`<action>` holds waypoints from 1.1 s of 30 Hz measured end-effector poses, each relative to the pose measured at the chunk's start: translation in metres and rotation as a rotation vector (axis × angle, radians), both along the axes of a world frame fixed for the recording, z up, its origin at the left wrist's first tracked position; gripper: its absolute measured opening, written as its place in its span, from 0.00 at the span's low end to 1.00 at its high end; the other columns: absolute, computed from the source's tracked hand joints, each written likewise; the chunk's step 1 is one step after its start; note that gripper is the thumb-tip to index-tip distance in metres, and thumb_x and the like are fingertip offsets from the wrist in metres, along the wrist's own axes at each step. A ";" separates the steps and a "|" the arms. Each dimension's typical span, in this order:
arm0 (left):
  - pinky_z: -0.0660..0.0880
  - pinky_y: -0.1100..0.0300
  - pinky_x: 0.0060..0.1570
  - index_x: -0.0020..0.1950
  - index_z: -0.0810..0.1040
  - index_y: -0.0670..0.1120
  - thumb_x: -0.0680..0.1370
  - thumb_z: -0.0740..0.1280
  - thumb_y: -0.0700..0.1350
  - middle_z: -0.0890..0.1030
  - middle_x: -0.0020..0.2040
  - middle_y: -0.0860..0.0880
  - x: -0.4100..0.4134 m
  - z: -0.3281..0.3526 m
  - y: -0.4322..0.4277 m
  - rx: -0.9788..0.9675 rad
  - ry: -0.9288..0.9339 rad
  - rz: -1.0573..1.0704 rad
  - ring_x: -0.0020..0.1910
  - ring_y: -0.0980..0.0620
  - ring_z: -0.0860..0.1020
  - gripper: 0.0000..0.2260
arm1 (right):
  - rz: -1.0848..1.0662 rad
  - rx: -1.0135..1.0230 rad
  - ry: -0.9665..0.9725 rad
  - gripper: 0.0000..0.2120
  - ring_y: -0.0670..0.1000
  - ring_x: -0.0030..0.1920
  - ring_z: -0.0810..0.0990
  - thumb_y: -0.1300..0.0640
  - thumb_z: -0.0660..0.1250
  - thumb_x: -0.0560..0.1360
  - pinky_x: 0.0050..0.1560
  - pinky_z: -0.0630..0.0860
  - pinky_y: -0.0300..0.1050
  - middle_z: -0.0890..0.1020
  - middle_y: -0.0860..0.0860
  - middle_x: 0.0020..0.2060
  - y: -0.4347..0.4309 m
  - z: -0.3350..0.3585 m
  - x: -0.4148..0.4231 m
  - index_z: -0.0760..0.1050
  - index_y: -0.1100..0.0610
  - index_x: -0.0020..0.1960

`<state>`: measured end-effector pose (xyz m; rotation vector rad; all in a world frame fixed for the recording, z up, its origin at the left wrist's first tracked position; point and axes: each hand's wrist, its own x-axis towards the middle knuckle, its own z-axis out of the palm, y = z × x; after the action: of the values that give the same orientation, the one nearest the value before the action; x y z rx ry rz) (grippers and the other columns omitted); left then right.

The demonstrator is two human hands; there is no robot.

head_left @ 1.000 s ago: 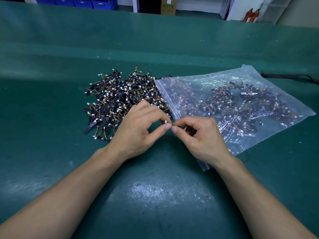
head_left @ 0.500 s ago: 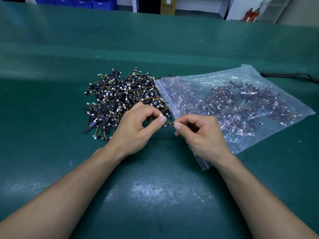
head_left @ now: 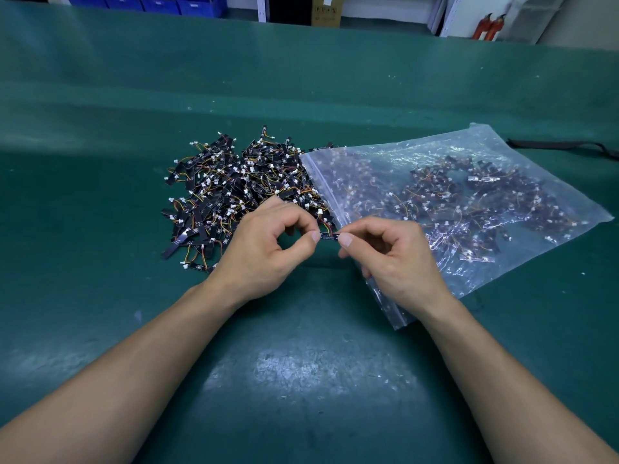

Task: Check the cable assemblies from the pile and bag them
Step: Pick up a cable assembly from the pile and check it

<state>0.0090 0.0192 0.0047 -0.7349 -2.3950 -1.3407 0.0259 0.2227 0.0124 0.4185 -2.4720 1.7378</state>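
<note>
A pile of small cable assemblies (head_left: pixel 231 192), black strips with coloured wires and white connectors, lies on the green table (head_left: pixel 301 380). To its right lies a clear zip bag (head_left: pixel 469 195) holding many more assemblies, its open mouth facing the pile. One cable assembly (head_left: pixel 329 235) is stretched level between my hands, just in front of the bag's mouth. My left hand (head_left: pixel 264 249) pinches its left end between thumb and forefinger. My right hand (head_left: pixel 392 256) pinches its right end the same way, over the bag's near corner.
A dark strap or cable (head_left: pixel 562 145) lies on the table behind the bag at the right. Blue bins (head_left: pixel 150 1), a cardboard box (head_left: pixel 326 10) and red extinguishers (head_left: pixel 489 26) stand beyond the table's far edge.
My hands have lifted slightly and drawn apart, so the black strip of the assembly now shows stretched between the fingertips. The pile and the bag have not moved.
</note>
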 end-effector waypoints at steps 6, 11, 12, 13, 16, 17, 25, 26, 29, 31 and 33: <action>0.71 0.60 0.47 0.42 0.79 0.48 0.76 0.67 0.48 0.78 0.39 0.60 0.000 0.000 -0.001 -0.019 0.006 -0.008 0.44 0.52 0.74 0.06 | -0.010 0.018 0.009 0.05 0.46 0.27 0.73 0.52 0.70 0.74 0.31 0.71 0.44 0.84 0.47 0.31 -0.001 -0.002 -0.001 0.82 0.47 0.40; 0.71 0.61 0.49 0.45 0.82 0.47 0.76 0.67 0.50 0.80 0.42 0.59 0.001 0.001 -0.001 -0.023 -0.002 -0.015 0.46 0.51 0.75 0.08 | -0.021 0.037 0.034 0.06 0.44 0.28 0.73 0.55 0.71 0.75 0.31 0.70 0.41 0.83 0.45 0.31 0.000 -0.003 -0.001 0.82 0.48 0.39; 0.71 0.61 0.49 0.45 0.82 0.47 0.76 0.68 0.49 0.80 0.42 0.60 0.001 0.001 0.000 -0.022 0.000 -0.010 0.45 0.51 0.75 0.06 | -0.017 0.042 0.033 0.07 0.45 0.28 0.73 0.56 0.71 0.76 0.32 0.70 0.42 0.83 0.46 0.31 0.000 -0.003 -0.001 0.82 0.48 0.40; 0.71 0.60 0.48 0.44 0.82 0.47 0.76 0.69 0.47 0.80 0.41 0.60 0.001 0.000 0.000 -0.022 0.004 -0.005 0.45 0.51 0.75 0.04 | -0.011 0.046 0.029 0.07 0.45 0.27 0.73 0.56 0.72 0.76 0.32 0.70 0.42 0.83 0.46 0.31 0.000 -0.003 -0.001 0.82 0.48 0.40; 0.70 0.62 0.47 0.42 0.81 0.48 0.76 0.71 0.43 0.79 0.39 0.60 0.000 -0.001 0.000 -0.032 0.021 0.018 0.44 0.53 0.75 0.03 | -0.014 0.024 0.011 0.04 0.45 0.27 0.72 0.52 0.71 0.74 0.31 0.69 0.40 0.83 0.47 0.33 -0.001 -0.002 0.000 0.83 0.46 0.41; 0.69 0.63 0.47 0.42 0.81 0.48 0.76 0.71 0.43 0.79 0.39 0.60 -0.001 -0.001 -0.001 -0.036 0.029 0.022 0.44 0.54 0.74 0.03 | -0.018 0.015 0.011 0.03 0.45 0.27 0.71 0.52 0.71 0.73 0.31 0.68 0.38 0.84 0.47 0.33 -0.001 -0.002 0.000 0.83 0.46 0.42; 0.69 0.65 0.48 0.45 0.82 0.46 0.75 0.72 0.43 0.80 0.41 0.60 0.001 0.000 -0.001 -0.063 0.061 0.001 0.45 0.54 0.74 0.01 | -0.025 0.095 0.085 0.07 0.43 0.28 0.72 0.57 0.72 0.76 0.32 0.69 0.37 0.82 0.45 0.32 0.001 -0.006 -0.002 0.83 0.47 0.41; 0.69 0.66 0.48 0.46 0.83 0.46 0.75 0.72 0.43 0.80 0.42 0.61 0.001 -0.001 -0.002 -0.066 0.062 0.000 0.45 0.55 0.74 0.02 | -0.027 0.099 0.097 0.06 0.43 0.28 0.72 0.57 0.72 0.75 0.32 0.69 0.37 0.82 0.45 0.32 0.001 -0.006 -0.002 0.83 0.48 0.41; 0.69 0.64 0.47 0.46 0.83 0.45 0.74 0.73 0.43 0.79 0.42 0.62 0.001 -0.001 -0.001 -0.063 0.069 0.013 0.44 0.54 0.74 0.03 | -0.033 0.083 0.115 0.06 0.42 0.28 0.72 0.57 0.72 0.76 0.32 0.68 0.35 0.82 0.43 0.31 0.001 -0.006 -0.002 0.83 0.48 0.41; 0.71 0.61 0.46 0.45 0.83 0.46 0.74 0.74 0.43 0.80 0.40 0.59 0.000 -0.002 -0.001 -0.057 0.085 0.017 0.43 0.51 0.74 0.02 | -0.033 0.093 0.134 0.04 0.42 0.27 0.71 0.56 0.72 0.75 0.32 0.67 0.33 0.81 0.40 0.31 0.001 -0.007 -0.002 0.84 0.48 0.42; 0.71 0.59 0.45 0.44 0.83 0.46 0.75 0.74 0.41 0.80 0.39 0.56 -0.001 -0.002 -0.001 -0.051 0.124 0.020 0.42 0.49 0.74 0.02 | -0.036 0.108 0.169 0.03 0.42 0.26 0.71 0.55 0.73 0.74 0.32 0.65 0.30 0.79 0.37 0.30 0.001 -0.008 -0.002 0.84 0.49 0.45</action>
<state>0.0082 0.0184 0.0031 -0.7816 -2.3405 -1.1933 0.0240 0.2240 0.0049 0.5046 -2.4442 1.4939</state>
